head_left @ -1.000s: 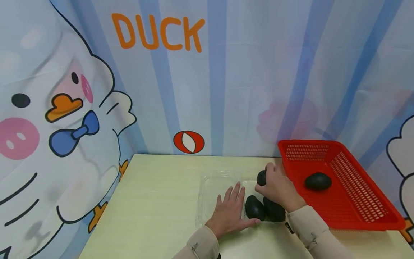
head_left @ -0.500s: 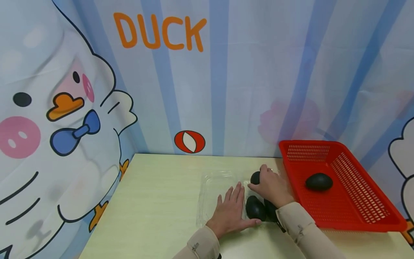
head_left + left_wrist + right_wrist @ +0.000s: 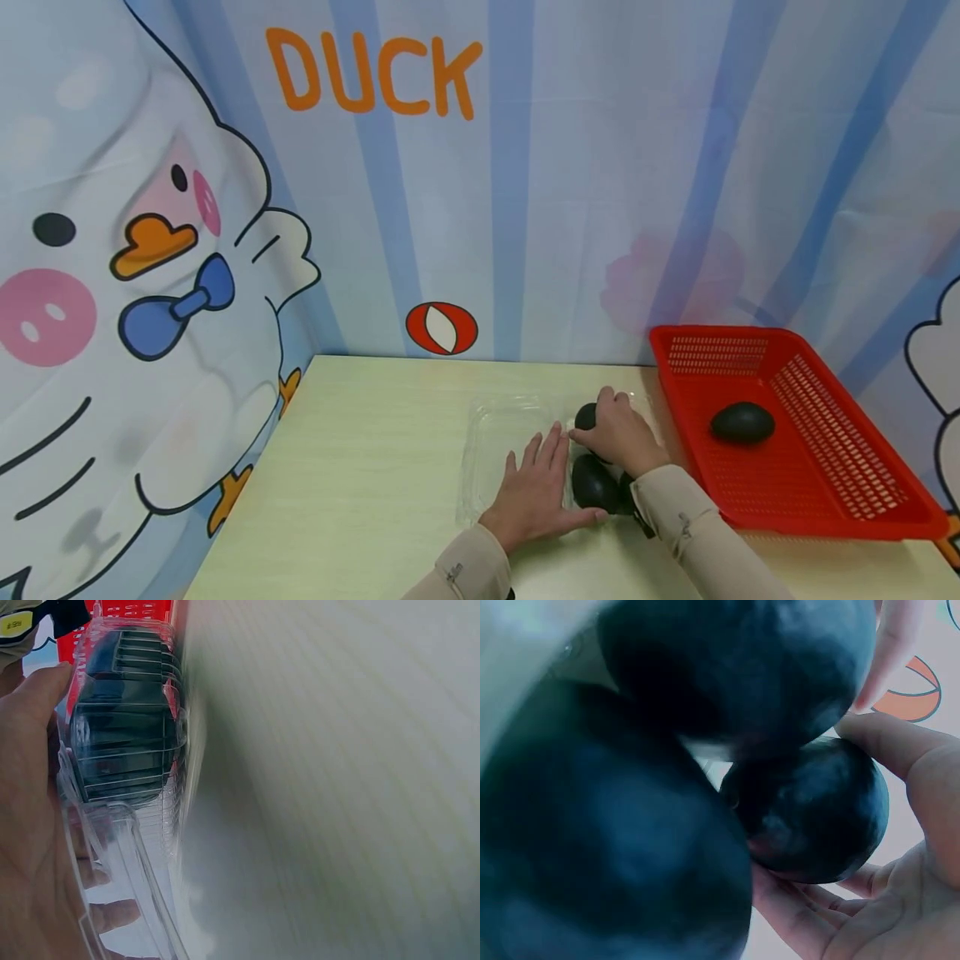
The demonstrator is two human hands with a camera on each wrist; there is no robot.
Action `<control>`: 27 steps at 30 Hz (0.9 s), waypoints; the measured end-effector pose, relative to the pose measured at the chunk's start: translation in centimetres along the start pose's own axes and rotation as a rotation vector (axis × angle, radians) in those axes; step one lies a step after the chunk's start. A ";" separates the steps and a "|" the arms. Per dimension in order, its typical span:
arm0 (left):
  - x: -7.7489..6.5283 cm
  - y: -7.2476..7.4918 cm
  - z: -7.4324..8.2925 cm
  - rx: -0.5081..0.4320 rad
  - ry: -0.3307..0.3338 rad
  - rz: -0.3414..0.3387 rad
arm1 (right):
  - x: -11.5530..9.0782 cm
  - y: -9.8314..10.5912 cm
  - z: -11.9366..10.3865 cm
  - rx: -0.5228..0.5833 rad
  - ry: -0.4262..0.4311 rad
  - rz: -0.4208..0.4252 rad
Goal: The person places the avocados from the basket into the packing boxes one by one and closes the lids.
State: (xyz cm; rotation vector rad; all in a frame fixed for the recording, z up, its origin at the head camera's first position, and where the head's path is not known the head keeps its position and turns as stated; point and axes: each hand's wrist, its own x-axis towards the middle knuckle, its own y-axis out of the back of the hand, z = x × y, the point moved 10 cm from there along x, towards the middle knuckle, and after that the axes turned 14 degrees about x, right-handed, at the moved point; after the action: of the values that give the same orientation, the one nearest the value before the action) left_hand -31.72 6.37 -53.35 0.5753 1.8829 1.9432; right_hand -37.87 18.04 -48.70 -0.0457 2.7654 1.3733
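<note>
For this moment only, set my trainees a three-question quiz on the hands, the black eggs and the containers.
1. True or false: the red basket holds one black egg.
2. What does the right hand hold? A a black egg; B a lid; C nothing.
3. Fill in: the left hand lies flat on the clear ___ tray.

Key: 1 true; 2 A, its grip is round the far egg; 3 plastic.
</note>
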 end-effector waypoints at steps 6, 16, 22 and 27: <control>0.0 0.0 0.0 0.006 0.002 -0.001 | 0.2 0.1 -0.4 -0.059 0.017 0.005; 0.0 0.0 0.0 0.017 0.007 -0.002 | 0.5 -0.6 -0.2 -0.035 -0.007 -0.053; 0.0 0.0 0.0 0.013 0.007 -0.002 | 0.4 -1.2 -0.1 -0.033 -0.011 -0.095; 0.0 0.0 0.0 0.007 0.005 0.002 | 0.4 -1.8 0.0 -0.032 -0.006 -0.132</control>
State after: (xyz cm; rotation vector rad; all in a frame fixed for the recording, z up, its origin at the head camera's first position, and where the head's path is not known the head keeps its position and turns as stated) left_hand -31.67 6.39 -53.36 0.5748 1.8936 1.9414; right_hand -38.15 16.95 -50.10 -0.2215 2.6812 1.3825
